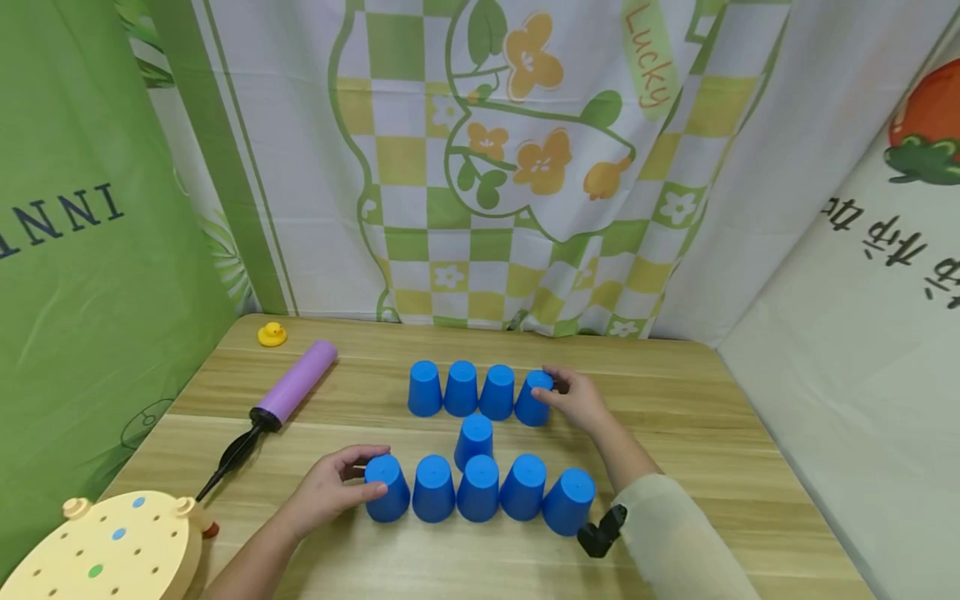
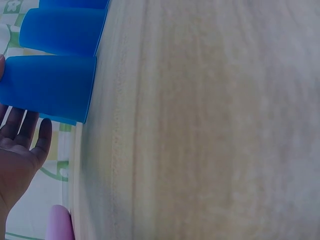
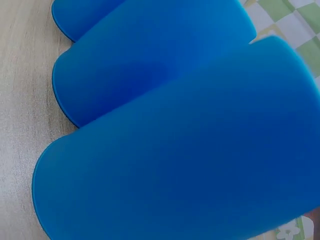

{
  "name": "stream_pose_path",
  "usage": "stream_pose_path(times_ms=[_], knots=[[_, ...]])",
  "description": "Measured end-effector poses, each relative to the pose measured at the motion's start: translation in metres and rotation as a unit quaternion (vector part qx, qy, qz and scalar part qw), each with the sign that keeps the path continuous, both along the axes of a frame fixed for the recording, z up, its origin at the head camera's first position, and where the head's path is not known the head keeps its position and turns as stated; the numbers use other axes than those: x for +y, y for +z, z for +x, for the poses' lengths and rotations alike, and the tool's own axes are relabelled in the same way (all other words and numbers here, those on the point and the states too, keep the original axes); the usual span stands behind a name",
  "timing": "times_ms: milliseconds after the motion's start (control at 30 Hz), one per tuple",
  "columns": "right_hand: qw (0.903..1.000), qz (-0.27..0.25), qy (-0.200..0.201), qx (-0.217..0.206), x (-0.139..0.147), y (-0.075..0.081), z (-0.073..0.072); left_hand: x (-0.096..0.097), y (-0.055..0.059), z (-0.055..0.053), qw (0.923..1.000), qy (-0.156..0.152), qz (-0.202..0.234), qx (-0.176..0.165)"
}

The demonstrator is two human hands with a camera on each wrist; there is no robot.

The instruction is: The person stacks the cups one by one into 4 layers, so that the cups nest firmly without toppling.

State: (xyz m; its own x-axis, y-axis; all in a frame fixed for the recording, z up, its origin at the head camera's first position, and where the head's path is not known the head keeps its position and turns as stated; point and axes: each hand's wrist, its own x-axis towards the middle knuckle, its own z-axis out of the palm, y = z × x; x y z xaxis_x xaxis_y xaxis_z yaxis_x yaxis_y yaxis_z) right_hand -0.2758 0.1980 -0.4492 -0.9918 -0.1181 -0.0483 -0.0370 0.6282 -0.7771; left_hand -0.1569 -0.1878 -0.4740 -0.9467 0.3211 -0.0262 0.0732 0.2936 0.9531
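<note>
Left hand (image 1: 327,493) curled round upturned front-left blue cup (image 1: 388,493); right hand (image 1: 577,403) likewise round upturned back-right blue cup (image 1: 532,407).

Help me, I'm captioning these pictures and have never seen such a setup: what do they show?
No machine: a person works bare-handed. The wide picture is taken from the head, the two close ones from each wrist. On the wooden table stand ten upside-down blue cups: four behind, one between, five in front. The left hand grips the leftmost front cup; the right hand grips the rightmost back cup. To the left are a purple tube and a yellow toy duck.
</note>
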Motion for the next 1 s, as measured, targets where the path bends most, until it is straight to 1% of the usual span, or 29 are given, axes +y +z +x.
stream_pose_path(times_ms=[133,233,400,500,633,767,900,1000], knots=[[0.9999,-0.013,-0.004,-0.004,0.006,0.002,0.006,0.001,-0.001,0.000,1.0000,0.000,0.002,-0.004],[0.9995,-0.031,-0.004,0.006,0.014,0.007,0.017,0.002,-0.001,0.000,1.0000,0.002,0.001,-0.003],[0.9978,-0.048,0.013,0.044,0.025,0.014,0.043,0.002,-0.003,0.001,0.9999,0.010,-0.002,-0.003],[0.9965,-0.068,0.018,0.045,0.032,0.016,0.062,0.001,-0.004,0.001,0.9999,0.013,0.001,-0.004],[0.9949,-0.094,0.027,0.026,0.039,0.014,0.087,0.000,-0.005,0.001,0.9999,0.011,0.005,-0.006],[0.9945,-0.091,0.043,0.029,0.045,0.008,0.108,0.001,-0.005,0.001,0.9998,0.015,0.007,-0.007],[0.9945,-0.082,0.060,0.028,0.048,0.001,0.123,0.002,-0.004,0.002,0.9996,0.025,0.006,-0.006],[0.9942,-0.082,0.069,0.011,0.049,-0.004,0.130,0.002,-0.004,0.003,0.9995,0.029,0.006,-0.007]])
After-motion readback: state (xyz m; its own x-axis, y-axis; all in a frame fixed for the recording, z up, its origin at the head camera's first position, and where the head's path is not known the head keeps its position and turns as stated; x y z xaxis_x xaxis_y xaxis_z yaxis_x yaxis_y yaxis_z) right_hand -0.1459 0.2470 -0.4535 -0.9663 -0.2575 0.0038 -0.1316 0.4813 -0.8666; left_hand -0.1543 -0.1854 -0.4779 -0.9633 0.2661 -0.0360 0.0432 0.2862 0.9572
